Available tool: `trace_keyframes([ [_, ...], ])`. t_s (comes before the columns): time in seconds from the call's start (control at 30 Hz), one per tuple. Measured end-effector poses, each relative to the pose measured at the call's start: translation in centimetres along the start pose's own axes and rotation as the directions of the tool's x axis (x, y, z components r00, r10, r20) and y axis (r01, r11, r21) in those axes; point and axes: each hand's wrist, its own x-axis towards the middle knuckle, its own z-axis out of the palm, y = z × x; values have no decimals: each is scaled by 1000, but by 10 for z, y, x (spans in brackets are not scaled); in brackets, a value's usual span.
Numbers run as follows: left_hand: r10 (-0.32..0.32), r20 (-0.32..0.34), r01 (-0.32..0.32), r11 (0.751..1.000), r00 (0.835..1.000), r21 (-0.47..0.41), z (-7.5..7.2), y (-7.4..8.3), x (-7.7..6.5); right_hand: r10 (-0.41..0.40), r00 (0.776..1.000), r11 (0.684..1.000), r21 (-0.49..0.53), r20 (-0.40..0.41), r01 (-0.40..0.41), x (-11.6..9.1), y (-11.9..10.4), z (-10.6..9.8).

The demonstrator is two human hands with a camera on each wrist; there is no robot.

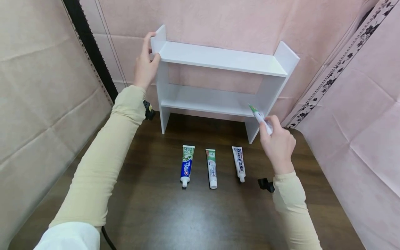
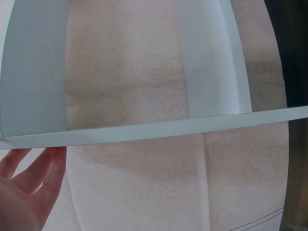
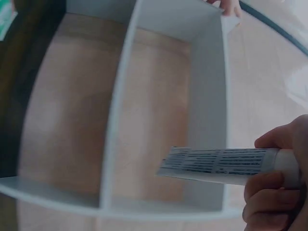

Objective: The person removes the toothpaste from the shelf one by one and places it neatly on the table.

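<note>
A white two-tier shelf (image 1: pixel 215 58) stands at the back of the table. My left hand (image 1: pixel 147 67) is at its upper left, thumb and fingers spread. In the left wrist view its fingertips (image 2: pixel 57 156) touch the outer face of the side panel (image 2: pixel 144 131). My right hand (image 1: pixel 279 144) grips a toothpaste tube (image 3: pixel 216 161) round its cap end. The tube's flat, green-tipped end points at the lower tier's right part. Fingers hide the cap. In front of the shelf lie a blue-and-green tube (image 1: pixel 186 165), a green-and-white tube (image 1: pixel 211 168) and a white-and-blue tube (image 1: pixel 239 163).
Pale pink cloth (image 1: pixel 218 21) hangs behind the shelf, with more cloth walls on the left (image 1: pixel 40 86) and right (image 1: pixel 359 121). The dark wooden tabletop (image 1: pixel 193 218) spreads in front. A black cable (image 1: pixel 107 238) shows by the left sleeve.
</note>
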Motion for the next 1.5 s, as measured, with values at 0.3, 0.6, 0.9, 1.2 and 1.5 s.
trace_keyframes([
  [0.3,11,-23,-11,1000,1000,-9,-5,-3,1,126,881,983,-174,455,-51,-24,62,15],
  [0.6,4,-19,-4,1000,1000,15,-7,-5,0,173,658,975,-223,733,-7,-38,92,39],
  [0.9,-9,-21,9,1000,1000,-13,-7,-6,-4,187,541,968,-247,820,40,-43,94,49],
  [1.2,-5,-25,5,1000,1000,-23,-6,0,-4,177,507,981,-191,843,-24,-64,107,73],
  [1.5,-19,40,28,969,999,-247,-4,7,-23,213,467,976,-169,858,-135,-81,112,73],
])
